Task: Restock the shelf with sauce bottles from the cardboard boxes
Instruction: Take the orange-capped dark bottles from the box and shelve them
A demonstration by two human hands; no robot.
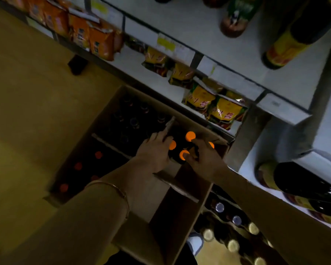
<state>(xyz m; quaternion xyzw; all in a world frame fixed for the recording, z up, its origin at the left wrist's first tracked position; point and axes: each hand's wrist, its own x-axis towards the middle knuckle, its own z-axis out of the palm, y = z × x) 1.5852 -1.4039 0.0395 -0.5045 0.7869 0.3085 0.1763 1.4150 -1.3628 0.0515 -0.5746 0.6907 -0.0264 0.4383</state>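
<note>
1. Dim shop aisle, seen from above; yellowish floor [27, 92] at left; white shelf [237, 60] running along the upper right, carrying orange and yellow packets [225, 111] on a lower tier and dark sauce bottles on the tiers above.
2. Cardboard box [180, 199], open-topped, standing on the floor just beside the shelf foot; cardboard dividers split it into compartments; dark bottles with dim red caps [78, 166] in the near-left compartments.
3. Orange-capped bottles [190, 136], a small cluster, standing upright in the far compartment nearest the shelf; long axis vertical, caps toward the camera.
4. Left hand [154, 152]: reaching down on the left side of the cluster, fingers lying along a divider edge and against a bottle; whether it grips anything, cannot tell.
5. Right hand [204, 159]: on the cluster's right side, fingers curled over an orange cap and a bottle neck; appears to hold one.
6. Relation: cluster lies directly between the two hands, both touching it; right hand nearer the shelf; judged next move is a straight upward lift, then rightward to the shelf.
7. Further bottles [235, 243] with pale caps at lower right.
</note>
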